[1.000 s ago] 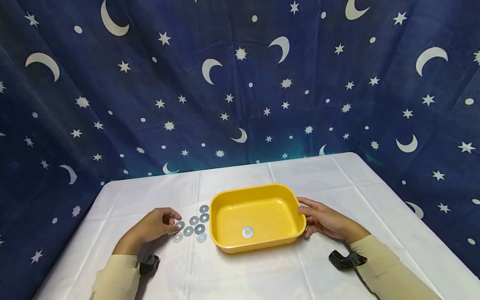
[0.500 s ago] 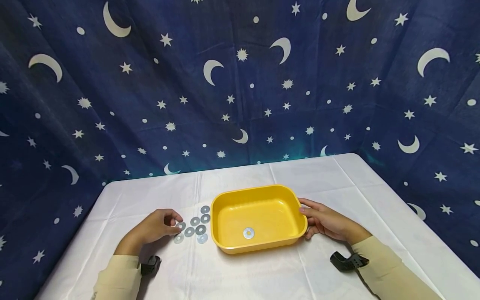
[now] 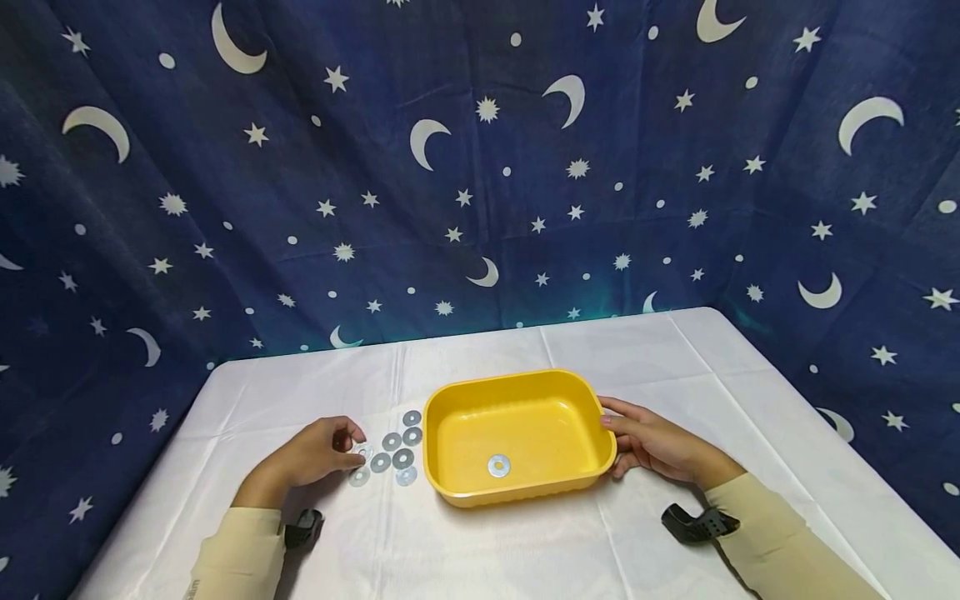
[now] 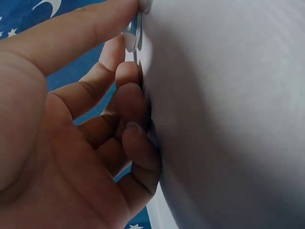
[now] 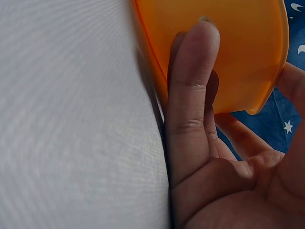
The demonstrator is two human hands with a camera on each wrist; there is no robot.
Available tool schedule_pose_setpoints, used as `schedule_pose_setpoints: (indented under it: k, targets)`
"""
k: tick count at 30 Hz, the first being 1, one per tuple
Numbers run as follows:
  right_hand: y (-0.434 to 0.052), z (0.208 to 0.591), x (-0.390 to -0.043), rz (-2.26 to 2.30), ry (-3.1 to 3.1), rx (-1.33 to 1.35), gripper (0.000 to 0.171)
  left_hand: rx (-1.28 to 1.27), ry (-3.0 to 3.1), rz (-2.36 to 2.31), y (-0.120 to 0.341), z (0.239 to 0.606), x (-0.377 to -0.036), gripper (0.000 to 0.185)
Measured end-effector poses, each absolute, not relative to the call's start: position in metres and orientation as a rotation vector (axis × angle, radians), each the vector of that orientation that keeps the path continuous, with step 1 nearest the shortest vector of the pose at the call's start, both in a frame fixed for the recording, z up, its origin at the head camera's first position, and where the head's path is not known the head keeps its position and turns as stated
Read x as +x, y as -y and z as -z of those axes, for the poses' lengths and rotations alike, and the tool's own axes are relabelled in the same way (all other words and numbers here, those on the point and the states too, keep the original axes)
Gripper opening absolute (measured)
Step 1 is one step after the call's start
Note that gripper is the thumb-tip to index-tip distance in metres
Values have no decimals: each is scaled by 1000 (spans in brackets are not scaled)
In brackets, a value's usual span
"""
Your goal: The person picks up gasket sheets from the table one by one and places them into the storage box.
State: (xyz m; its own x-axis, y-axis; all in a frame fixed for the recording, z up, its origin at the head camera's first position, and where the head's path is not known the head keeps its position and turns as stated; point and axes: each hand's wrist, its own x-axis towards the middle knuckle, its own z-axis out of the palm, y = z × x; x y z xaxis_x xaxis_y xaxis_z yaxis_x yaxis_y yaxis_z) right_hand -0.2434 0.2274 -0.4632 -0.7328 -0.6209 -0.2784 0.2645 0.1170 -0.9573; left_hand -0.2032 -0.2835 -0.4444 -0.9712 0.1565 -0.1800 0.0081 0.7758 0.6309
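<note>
Six washers (image 3: 392, 454) flat on tabletop (image 3: 525, 550), just L of yellow tray (image 3: 517, 496). L hand (image 3: 311, 457) nearest, fingertips pinching one at cluster's L edge. R hand (image 3: 656, 446) fingers straight, pressed on tray's R wall.

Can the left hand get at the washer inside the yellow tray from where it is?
Probably yes. The left hand is pinching at the loose washers beside the yellow tray; the tray is open-topped and nothing covers the washer inside. It would have to lift over the near wall.
</note>
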Motion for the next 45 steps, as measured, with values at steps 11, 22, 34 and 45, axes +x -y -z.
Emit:
schedule_pose_setpoints:
  k: [11, 22, 34, 45]
  targets:
    - [-230, 462, -243, 1704, -1727, -352, 72, 197, -2718, -1034, 281, 441, -207, 29]
    - [-232, 459, -242, 1703, -1719, -348, 73, 236, -2715, -1046, 285, 440, -206, 13]
    - [-232, 458, -242, 1691, -1735, -347, 72, 126, -2671, -1113, 283, 440, -208, 10]
    - [-226, 463, -243, 1700, -1720, -365, 71, 228, -2621, -1287, 279, 419, -208, 15]
